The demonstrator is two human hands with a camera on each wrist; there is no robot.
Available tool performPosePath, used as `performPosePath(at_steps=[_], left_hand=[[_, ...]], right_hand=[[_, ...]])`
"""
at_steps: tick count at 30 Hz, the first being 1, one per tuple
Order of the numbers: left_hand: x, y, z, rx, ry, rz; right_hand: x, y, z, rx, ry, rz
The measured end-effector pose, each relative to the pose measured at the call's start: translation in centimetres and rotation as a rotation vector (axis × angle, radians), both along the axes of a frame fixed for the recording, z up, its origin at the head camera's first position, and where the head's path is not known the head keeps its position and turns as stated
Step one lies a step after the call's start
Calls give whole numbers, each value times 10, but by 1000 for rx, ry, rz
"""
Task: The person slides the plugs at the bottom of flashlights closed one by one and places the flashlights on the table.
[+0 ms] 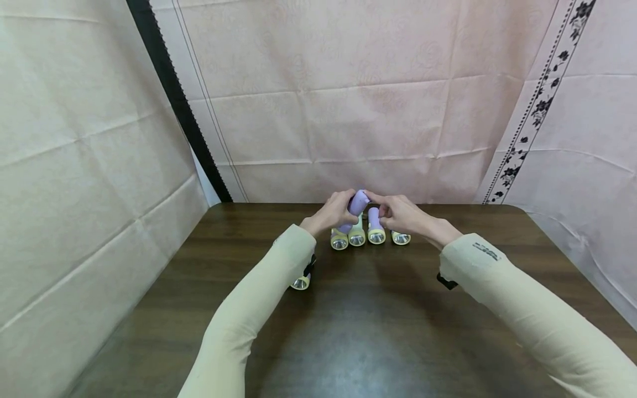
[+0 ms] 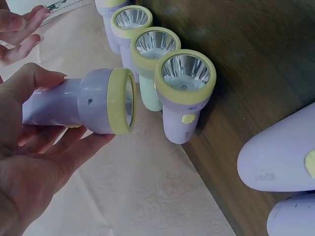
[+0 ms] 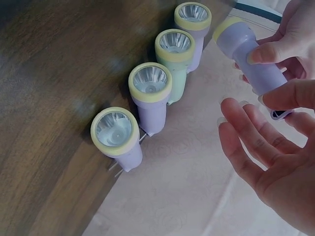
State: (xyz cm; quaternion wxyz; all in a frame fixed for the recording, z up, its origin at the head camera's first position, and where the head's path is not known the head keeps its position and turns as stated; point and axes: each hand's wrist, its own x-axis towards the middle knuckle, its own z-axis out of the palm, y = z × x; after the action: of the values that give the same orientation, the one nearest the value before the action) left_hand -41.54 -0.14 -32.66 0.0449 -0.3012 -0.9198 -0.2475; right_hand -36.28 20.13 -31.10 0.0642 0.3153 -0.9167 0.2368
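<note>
The left hand [image 1: 332, 211] has its thumb and fingers curled round a purple flashlight [image 1: 358, 203], holding it raised above the far side of the table [image 1: 348, 337], lens end low and tail end high. The right hand [image 1: 402, 213] is loosely spread and grips nothing that I can make out; one extended digit meets the flashlight's tail.

Beneath and just right of it, four flashlights lie in a row, lenses towards the near side: a purple one [image 1: 339, 241] at the left, a green one [image 1: 356, 239], another purple one [image 1: 376, 234], then, across a wider gap, the rightmost one [image 1: 401, 238]. The right two show thin metal prongs [image 3: 143, 137] at their tails; none can be seen on the left two.

Nearer and to the left, two more lie apart from the row, one [image 1: 301, 283] partly hidden by the left sleeve [image 1: 249, 309].

The work looks partway: one flashlight is being handled at its tail. Whether the row is finished or waiting, I cannot tell. A pale cloth [image 1: 348, 105] hangs beyond.
</note>
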Motion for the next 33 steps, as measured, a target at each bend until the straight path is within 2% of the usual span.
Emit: performPosePath(at_steps=[6, 13, 16, 20, 26, 33], left_hand=[[6, -4, 5, -78, -22, 10], [25, -14, 18, -156, -132, 99], [34, -23, 18, -220, -163, 128], [45, -34, 9, -302, -198, 183], [57, -39, -9, -392, -208, 278], [60, -36, -25, -492, -141, 295]], right_hand=[[1, -6, -2, 53, 2, -36], [5, -16, 0, 95, 30, -47], [6, -19, 2, 94, 31, -45], [7, -17, 3, 107, 36, -52], [9, -12, 4, 131, 15, -72], [10, -14, 7, 116, 81, -49]])
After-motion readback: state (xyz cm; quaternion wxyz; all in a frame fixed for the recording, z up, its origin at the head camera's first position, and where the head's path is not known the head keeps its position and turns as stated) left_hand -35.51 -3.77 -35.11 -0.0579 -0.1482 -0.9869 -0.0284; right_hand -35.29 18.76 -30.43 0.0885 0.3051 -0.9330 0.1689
